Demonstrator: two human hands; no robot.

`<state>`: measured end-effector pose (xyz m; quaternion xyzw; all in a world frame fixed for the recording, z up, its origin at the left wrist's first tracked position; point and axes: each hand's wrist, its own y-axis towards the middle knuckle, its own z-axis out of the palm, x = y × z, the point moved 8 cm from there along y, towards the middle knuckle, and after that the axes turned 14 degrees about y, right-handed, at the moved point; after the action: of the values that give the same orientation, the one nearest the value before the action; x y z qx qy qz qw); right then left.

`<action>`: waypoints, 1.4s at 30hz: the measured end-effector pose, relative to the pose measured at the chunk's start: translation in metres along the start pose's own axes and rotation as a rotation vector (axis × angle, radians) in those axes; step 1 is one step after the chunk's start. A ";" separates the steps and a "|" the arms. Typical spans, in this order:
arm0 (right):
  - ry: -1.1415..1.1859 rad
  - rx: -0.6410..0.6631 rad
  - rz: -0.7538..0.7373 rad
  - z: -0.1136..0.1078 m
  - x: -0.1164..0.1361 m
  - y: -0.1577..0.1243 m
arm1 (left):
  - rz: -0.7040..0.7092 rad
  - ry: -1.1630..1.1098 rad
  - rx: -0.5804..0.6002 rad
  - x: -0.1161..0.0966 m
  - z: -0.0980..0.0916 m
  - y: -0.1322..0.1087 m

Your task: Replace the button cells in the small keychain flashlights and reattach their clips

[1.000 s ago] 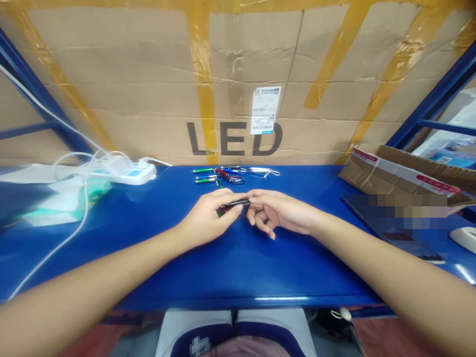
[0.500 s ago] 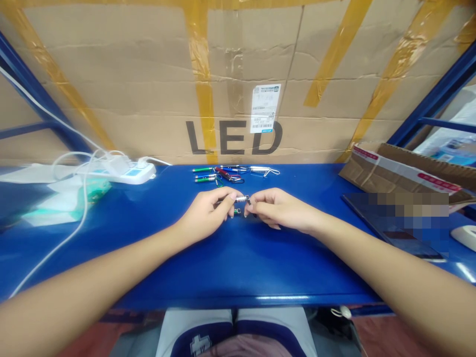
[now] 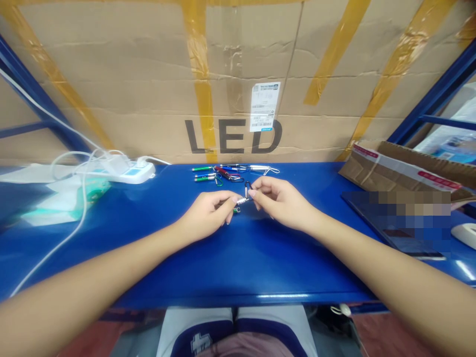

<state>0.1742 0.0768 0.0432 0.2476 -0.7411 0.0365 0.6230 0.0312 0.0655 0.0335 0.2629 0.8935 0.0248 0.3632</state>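
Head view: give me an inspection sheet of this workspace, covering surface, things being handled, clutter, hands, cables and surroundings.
Surface: glossy blue tabletop, light reflecting off its near edge.
Things handled: slim silver metal cylinder; black loop-shaped clip; green metal piece, mostly hidden.
Clutter: green, blue, red and silver metal cylinders behind the hands; brown cardboard box and dark flat panel, right; green-and-white plastic packet, left.
Hands: left hand pinches the silver cylinder; right hand has its fingers beside the clip, exact grip unclear.
Cables: white cable down the left side; white power strip.
Surroundings: large brown cardboard sheet marked LED.
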 end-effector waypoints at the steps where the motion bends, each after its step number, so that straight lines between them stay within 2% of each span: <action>1: -0.014 -0.014 -0.018 -0.001 0.002 0.000 | 0.003 0.001 0.007 -0.001 0.000 0.000; 9: -0.066 0.007 -0.008 0.002 -0.003 0.001 | 0.032 -0.006 0.004 0.002 0.001 0.000; 15: 0.153 -0.028 0.097 0.001 -0.004 0.000 | 0.010 0.034 -0.024 -0.001 -0.003 -0.001; 19: 0.378 -0.008 0.176 0.003 -0.001 -0.002 | 0.033 0.039 -0.044 -0.007 -0.006 -0.002; 22: 0.450 0.032 0.213 0.008 -0.001 -0.002 | 0.036 0.032 -0.057 -0.004 -0.007 0.000; 30: 0.382 0.057 0.232 0.011 -0.013 -0.001 | 0.040 0.047 -0.083 0.000 -0.008 0.001; 37: -0.044 0.112 0.152 0.013 -0.007 -0.004 | 0.020 0.120 -0.075 0.000 -0.008 0.000; 42: -0.007 0.146 0.277 0.018 -0.017 -0.009 | 0.030 0.125 -0.003 -0.004 -0.002 -0.003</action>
<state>0.1632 0.0675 0.0204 0.1880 -0.7659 0.1750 0.5895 0.0307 0.0607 0.0372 0.2736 0.9104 0.0477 0.3066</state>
